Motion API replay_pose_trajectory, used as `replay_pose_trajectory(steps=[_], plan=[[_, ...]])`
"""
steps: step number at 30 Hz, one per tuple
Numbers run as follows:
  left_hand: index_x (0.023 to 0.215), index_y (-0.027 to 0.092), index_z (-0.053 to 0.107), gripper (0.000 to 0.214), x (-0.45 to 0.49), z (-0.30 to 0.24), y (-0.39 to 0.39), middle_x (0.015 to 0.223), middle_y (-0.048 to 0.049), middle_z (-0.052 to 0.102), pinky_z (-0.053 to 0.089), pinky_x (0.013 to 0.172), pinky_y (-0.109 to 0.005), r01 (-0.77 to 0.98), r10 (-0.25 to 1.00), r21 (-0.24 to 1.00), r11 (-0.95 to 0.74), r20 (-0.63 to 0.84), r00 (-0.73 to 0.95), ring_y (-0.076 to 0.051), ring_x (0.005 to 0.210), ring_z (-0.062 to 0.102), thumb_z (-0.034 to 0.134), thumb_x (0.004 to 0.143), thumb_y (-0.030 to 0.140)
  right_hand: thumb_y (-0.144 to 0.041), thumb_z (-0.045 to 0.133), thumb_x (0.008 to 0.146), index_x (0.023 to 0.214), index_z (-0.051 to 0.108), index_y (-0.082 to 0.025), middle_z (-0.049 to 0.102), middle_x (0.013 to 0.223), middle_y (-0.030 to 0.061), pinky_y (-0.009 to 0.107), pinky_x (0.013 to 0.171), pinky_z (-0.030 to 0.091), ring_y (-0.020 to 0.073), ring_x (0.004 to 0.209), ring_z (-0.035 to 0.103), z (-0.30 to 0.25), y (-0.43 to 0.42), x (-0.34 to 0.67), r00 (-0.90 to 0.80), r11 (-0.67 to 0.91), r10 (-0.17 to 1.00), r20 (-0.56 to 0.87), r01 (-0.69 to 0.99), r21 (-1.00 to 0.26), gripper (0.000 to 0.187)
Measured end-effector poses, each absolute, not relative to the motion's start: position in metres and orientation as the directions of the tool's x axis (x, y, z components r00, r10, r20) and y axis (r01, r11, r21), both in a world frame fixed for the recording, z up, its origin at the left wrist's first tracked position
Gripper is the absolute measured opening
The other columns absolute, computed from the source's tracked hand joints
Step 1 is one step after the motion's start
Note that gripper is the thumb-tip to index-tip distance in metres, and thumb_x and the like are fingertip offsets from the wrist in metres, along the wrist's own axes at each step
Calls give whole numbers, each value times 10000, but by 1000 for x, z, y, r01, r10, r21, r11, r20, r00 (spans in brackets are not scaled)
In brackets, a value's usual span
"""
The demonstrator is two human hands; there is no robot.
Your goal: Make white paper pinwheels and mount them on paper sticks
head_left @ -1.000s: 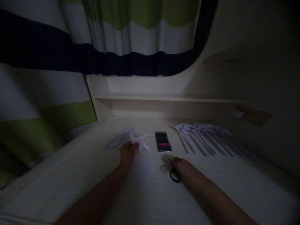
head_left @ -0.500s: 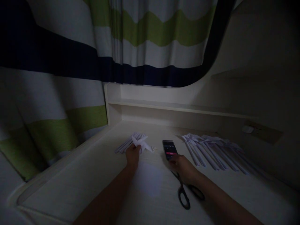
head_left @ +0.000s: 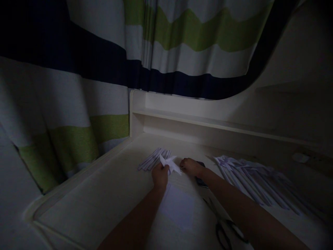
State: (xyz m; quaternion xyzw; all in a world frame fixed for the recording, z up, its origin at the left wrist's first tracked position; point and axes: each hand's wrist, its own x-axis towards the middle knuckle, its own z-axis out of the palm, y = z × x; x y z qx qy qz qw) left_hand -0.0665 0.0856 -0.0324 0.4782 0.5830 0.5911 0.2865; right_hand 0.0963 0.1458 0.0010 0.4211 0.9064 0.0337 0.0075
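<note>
The scene is dim. My left hand [head_left: 160, 175] pinches a folded white paper shape [head_left: 170, 163] just above the pale desk [head_left: 104, 194]. My right hand [head_left: 190, 166] reaches across to the same paper shape and touches its right tip; whether it grips it is unclear. A dark phone [head_left: 201, 180] lies under my right wrist, mostly hidden. Black scissors [head_left: 225, 229] lie on the desk beneath my right forearm.
A bundle of rolled paper sticks [head_left: 154, 159] lies just beyond my left hand. A larger row of paper sticks with folded tops [head_left: 257, 180] spreads at the right. A low shelf [head_left: 208, 121] backs the desk. A striped curtain [head_left: 78, 86] hangs left and behind.
My right hand left the scissors, passed over the phone and came to the paper shape. The scissors now lie loose. The view shifted left, my left hand still holding the paper.
</note>
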Motion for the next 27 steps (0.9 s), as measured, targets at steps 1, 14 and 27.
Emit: replay_pose_trajectory(steps=[1,14,27], plan=[[678,138,631,205,-66,-33,86,608,-12,606,363,509,-205,217,898,964,-156,230,-376,-141,591,534,471,645,262,-125,498,731,775,655,-130,656,863,108,262,770,364,189,853,568,-1,147,96,-648,647,761,17,761,57,163],[677,135,643,198,-61,-33,82,592,-8,605,368,515,-206,183,921,968,-171,223,-318,-143,597,539,488,627,248,-216,461,733,785,650,-158,669,807,65,292,694,441,188,754,601,-5,121,122,-319,450,889,328,741,-498,205],[678,128,629,231,-38,-31,65,573,6,577,359,510,-213,194,940,960,-202,246,-237,-139,569,522,500,639,316,-307,511,750,758,619,-108,665,751,78,299,664,466,188,716,616,-26,93,137,-118,319,943,311,586,-745,227]])
